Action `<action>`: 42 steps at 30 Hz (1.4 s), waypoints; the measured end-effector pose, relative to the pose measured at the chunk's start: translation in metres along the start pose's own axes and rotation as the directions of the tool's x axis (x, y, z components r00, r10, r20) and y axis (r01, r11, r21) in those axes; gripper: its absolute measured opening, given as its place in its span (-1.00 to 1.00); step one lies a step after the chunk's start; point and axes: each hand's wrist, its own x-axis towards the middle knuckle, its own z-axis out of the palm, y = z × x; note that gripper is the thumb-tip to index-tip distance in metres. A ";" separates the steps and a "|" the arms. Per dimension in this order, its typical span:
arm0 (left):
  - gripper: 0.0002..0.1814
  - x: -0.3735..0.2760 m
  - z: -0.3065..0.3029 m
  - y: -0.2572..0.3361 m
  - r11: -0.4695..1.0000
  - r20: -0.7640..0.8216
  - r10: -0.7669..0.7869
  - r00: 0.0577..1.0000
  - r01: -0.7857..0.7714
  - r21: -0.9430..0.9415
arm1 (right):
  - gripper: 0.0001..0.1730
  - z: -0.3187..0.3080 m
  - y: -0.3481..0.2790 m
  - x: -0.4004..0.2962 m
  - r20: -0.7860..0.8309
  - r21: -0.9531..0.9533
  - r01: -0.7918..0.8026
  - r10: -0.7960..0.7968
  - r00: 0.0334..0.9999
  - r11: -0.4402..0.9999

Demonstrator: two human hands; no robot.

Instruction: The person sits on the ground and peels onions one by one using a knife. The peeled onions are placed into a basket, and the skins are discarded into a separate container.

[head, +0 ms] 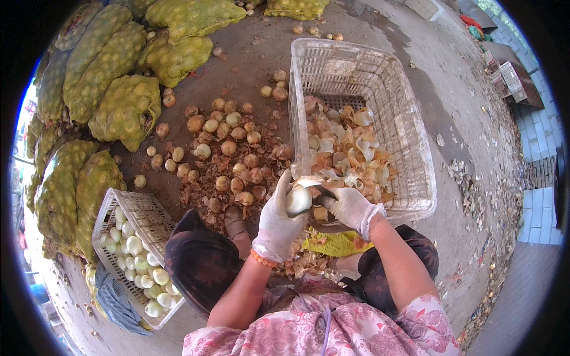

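My left hand (281, 222), in a whitish knitted glove, grips a partly peeled white onion (299, 200) over the near left corner of a plastic crate. My right hand (349, 207), gloved too, is closed on a dark-bladed knife (324, 192) whose blade is at the onion, where a loose flap of skin (309, 181) stands up. The large crate (418, 151) holds many onion skins (352, 155). Unpeeled onions (228, 148) lie in a heap on the ground beyond my left hand, among dry skins. The knife's handle is mostly hidden in my right glove.
A smaller crate (140, 209) of peeled onions stands at the left, a striped cloth (116, 302) over its side. Yellow mesh sacks (127, 109) full of onions are piled at the upper left. A yellow mesh bag (337, 243) lies between my feet. Scattered skins litter the ground at the right.
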 end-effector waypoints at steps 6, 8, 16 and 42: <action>-0.08 -0.004 -0.003 0.005 0.998 -0.001 0.041 0.999 -0.040 0.051 | -0.67 -0.007 -0.015 0.003 0.064 -0.035 -0.152 0.154 0.986 0.988; -0.11 -0.006 -0.003 -0.008 0.991 0.000 0.111 0.994 -0.110 0.082 | -0.66 -0.002 -0.008 0.007 0.036 -0.049 -0.137 0.139 0.990 0.989; -0.23 -0.006 -0.002 -0.020 0.592 0.005 -0.304 0.953 0.193 -0.782 | -0.62 -0.005 -0.013 0.011 0.094 -0.054 -0.279 0.283 0.955 0.959; -0.37 -0.003 0.021 -0.018 0.540 -0.104 -0.397 0.912 0.141 -0.829 | -0.83 0.020 -0.010 -0.021 -0.181 -0.481 0.037 -0.141 0.973 0.876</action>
